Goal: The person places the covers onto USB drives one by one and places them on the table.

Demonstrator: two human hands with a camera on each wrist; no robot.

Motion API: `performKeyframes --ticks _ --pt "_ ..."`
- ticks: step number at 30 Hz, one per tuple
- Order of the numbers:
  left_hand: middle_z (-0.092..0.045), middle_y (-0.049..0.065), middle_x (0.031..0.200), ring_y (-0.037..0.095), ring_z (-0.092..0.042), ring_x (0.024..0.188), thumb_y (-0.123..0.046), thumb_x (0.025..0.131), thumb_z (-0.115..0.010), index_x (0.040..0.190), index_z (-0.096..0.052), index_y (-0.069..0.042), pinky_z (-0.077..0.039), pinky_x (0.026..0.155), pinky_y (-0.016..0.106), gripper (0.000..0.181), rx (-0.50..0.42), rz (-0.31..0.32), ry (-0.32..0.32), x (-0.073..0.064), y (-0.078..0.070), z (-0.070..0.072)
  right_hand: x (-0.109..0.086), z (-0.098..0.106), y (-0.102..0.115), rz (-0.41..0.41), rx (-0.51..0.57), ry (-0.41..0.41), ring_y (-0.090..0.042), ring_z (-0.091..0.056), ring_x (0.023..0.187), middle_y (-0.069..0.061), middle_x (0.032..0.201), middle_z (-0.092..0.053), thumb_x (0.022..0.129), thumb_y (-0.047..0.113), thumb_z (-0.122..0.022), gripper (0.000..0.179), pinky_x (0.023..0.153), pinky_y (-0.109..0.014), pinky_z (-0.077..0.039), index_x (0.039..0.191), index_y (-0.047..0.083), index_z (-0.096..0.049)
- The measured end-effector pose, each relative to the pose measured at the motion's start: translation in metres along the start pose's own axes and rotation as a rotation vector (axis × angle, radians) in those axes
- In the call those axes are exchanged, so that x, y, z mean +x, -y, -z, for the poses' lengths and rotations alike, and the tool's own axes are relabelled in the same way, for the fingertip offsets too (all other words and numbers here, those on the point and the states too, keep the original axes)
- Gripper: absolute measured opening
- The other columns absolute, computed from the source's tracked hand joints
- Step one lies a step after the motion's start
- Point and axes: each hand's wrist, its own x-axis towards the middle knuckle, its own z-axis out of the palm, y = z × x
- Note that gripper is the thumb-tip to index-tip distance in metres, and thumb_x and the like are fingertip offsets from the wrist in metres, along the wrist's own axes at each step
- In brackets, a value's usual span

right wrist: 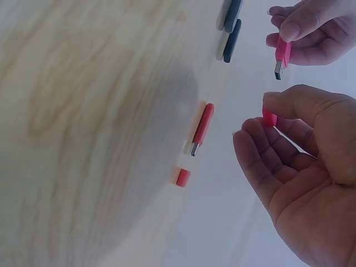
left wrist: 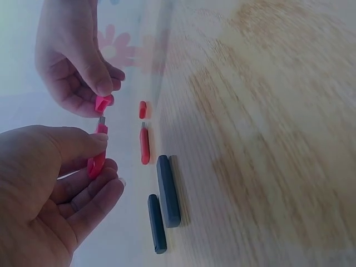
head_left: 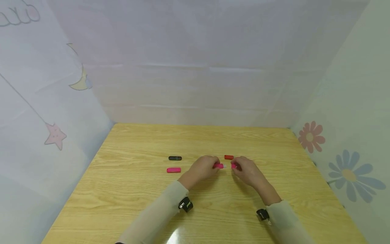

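Observation:
Between thumb and fingers my left hand point(head_left: 203, 166) pinches a pink USB stick point(head_left: 219, 165), its bare metal plug pointing right. My right hand point(head_left: 248, 171) pinches a small pink cap point(right wrist: 269, 117) by thumb and fingertips. In the left wrist view, the cap's open end faces the plug, with a narrow gap between them. Both are held above the table. Beyond the hands, an uncapped red USB stick point(right wrist: 203, 125) lies on the table, and its red cap point(right wrist: 183, 177) lies off the plug end. The left hand hides the red stick in the head view.
A black USB stick point(head_left: 175, 158) and another pink stick point(head_left: 173, 170) lie left of the hands on the wooden table point(head_left: 137, 203). In the left wrist view, two dark sticks point(left wrist: 168, 192) lie side by side. A white sheet point(head_left: 195, 84) hangs behind the table.

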Motion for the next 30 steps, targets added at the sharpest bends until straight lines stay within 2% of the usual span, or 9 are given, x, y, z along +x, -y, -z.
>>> performKeyframes --ticks 10,19,23,30 --pt "-0.065 -0.007 0.086 0.005 -0.052 0.067 -0.019 0.093 -0.067 0.105 -0.069 -0.012 -0.044 0.061 0.019 0.014 -0.056 0.020 0.016 -0.010 0.005 0.011 0.004 0.000 0.009 0.031 0.006 -0.025 -0.016 -0.053 0.078 -0.006 0.093 -0.061 0.090 0.005 -0.066 0.016 0.069 -0.034 -0.049 0.105 0.001 -0.067" --pt "-0.063 -0.009 0.083 0.004 -0.052 0.067 -0.022 0.094 -0.066 0.106 -0.069 -0.013 -0.044 0.059 0.018 0.015 -0.054 0.030 0.009 -0.018 0.016 0.011 0.006 -0.004 0.013 0.041 0.015 -0.016 -0.014 -0.055 0.080 -0.003 0.096 -0.061 0.089 0.007 -0.066 0.020 0.069 -0.033 -0.050 0.109 0.002 -0.067" --pt "-0.067 -0.006 0.091 0.004 -0.055 0.072 -0.023 0.094 -0.067 0.111 -0.069 -0.013 -0.046 0.063 0.018 0.020 -0.028 0.026 0.006 -0.020 0.021 0.012 0.008 -0.005 0.017 0.059 0.017 -0.019 -0.014 -0.055 0.079 -0.002 0.094 -0.060 0.088 0.008 -0.068 0.021 0.069 -0.033 -0.050 0.109 0.003 -0.067" --pt "-0.069 -0.004 0.101 0.005 -0.060 0.085 -0.024 0.093 -0.068 0.113 -0.070 -0.014 -0.050 0.073 0.022 0.022 -0.034 0.046 0.021 -0.024 0.026 0.014 0.010 -0.007 0.022 0.085 0.027 -0.022 -0.014 -0.057 0.081 -0.003 0.097 -0.062 0.089 0.008 -0.069 0.020 0.071 -0.033 -0.051 0.108 0.006 -0.067"
